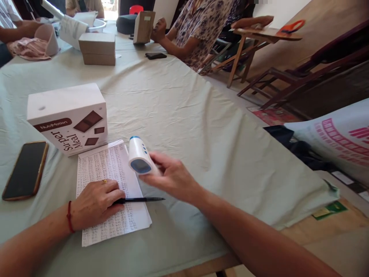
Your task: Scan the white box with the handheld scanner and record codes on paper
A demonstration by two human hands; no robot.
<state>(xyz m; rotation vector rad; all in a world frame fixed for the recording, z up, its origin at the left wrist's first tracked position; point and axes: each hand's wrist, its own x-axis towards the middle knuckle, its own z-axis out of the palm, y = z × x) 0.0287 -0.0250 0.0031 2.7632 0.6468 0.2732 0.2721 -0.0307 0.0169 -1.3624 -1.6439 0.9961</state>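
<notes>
In the head view my right hand [173, 175] is closed round the handle of a white infrared thermometer [137, 149] with blue buttons and a blue-rimmed screen. It is close to the right edge of some printed sheets [100, 165] covered in dense rows of characters. On those sheets rests my left hand [98, 204], a black pen [144, 199] gripped between thumb and fingers, its tip pointing right. A white box [69, 105] printed "Su-per Meal" stands at the top edge of the paper. Left of it lies a dark-screened smartphone [25, 171].
A pale green cloth [173, 100] covers the table. Farther back are a cardboard box [98, 49], a second phone [156, 55] and an upright box [143, 27] beside a seated person [198, 30]. Right of the table are a wooden chair [291, 77] and a printed white sack [334, 134].
</notes>
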